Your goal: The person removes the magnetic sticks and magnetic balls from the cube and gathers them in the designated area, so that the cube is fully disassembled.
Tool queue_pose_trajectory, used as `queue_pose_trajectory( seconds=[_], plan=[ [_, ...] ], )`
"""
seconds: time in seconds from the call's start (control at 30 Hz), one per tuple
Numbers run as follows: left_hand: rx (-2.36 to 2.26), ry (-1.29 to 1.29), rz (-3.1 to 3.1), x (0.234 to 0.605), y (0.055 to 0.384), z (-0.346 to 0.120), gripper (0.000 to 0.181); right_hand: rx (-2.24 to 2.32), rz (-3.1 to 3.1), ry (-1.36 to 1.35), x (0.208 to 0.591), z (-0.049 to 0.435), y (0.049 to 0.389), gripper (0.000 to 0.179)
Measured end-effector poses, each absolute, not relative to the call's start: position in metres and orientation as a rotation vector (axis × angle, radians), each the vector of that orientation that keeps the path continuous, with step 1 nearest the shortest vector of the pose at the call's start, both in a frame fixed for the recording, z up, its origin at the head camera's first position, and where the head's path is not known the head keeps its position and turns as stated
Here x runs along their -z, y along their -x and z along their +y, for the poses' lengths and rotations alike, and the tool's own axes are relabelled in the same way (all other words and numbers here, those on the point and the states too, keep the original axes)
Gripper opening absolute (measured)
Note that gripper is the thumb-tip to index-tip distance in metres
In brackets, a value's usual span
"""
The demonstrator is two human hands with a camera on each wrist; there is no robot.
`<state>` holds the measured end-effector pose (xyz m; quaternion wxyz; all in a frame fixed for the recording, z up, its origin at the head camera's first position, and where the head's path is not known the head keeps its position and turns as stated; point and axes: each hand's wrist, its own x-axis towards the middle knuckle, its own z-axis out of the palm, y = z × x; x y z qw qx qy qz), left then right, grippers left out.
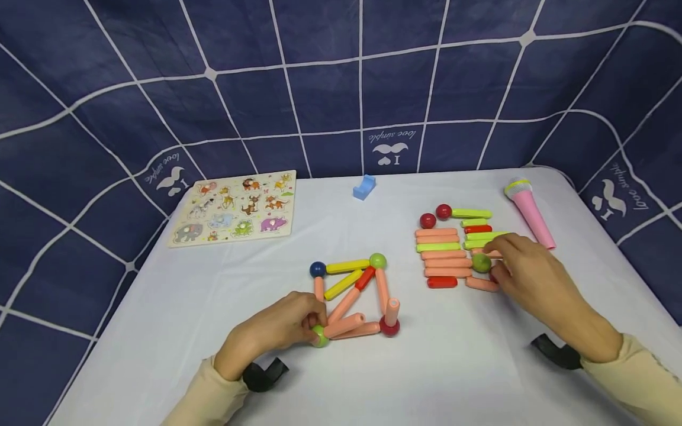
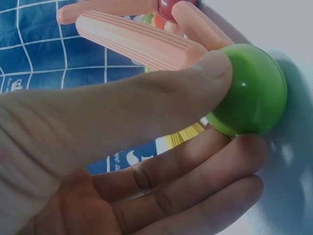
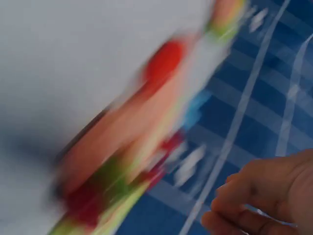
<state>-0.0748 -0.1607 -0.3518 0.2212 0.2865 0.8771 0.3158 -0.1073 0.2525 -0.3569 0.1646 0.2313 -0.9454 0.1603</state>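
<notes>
My left hand (image 1: 290, 319) pinches a green ball (image 2: 254, 90) between thumb and fingers. That ball is the near-left corner of a frame of sticks and balls lying on the table. From it a pink stick (image 2: 142, 41) slants upward, and another runs to a red ball (image 1: 389, 327) with a pink stick standing on it. A blue ball (image 1: 317, 269) and a second green ball (image 1: 378, 261) form the far corners. My right hand (image 1: 533, 278), fingers loosely bent and holding nothing, hovers at the loose pieces, near a green ball (image 1: 481, 263). The right wrist view is blurred.
Rows of loose pink, red and green sticks (image 1: 444, 263) lie at the right, with two red balls (image 1: 428, 220) behind. A pink toy microphone (image 1: 534, 216) lies beyond them. An animal puzzle board (image 1: 240, 207) and a blue block (image 1: 364, 187) are at the back.
</notes>
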Motion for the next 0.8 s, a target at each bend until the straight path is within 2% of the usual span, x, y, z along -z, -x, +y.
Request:
queue_pose_trajectory(
  seconds=[0.23, 0.43, 0.6, 0.8],
  plan=[
    [-0.877, -0.78, 2.411, 0.352, 0.076, -0.162, 0.021, -0.636, -2.52, -1.126, 0.327, 0.154, 0.073, 0.031],
    [-0.885, -0.781, 2.406, 0.354, 0.076, -0.164, 0.022, -0.492, -2.447, -1.494, 0.33, 0.089, 0.057, 0.025],
    [-0.903, -0.806, 2.4, 0.356, 0.075, -0.163, 0.021, -0.207, -2.394, -1.552, 0.349, 0.062, 0.054, 0.01],
    [-0.887, -0.807, 2.418, 0.355, 0.075, -0.162, 0.022, -0.138, -2.39, -1.527, 0.358, 0.057, 0.051, 0.007]
  ],
)
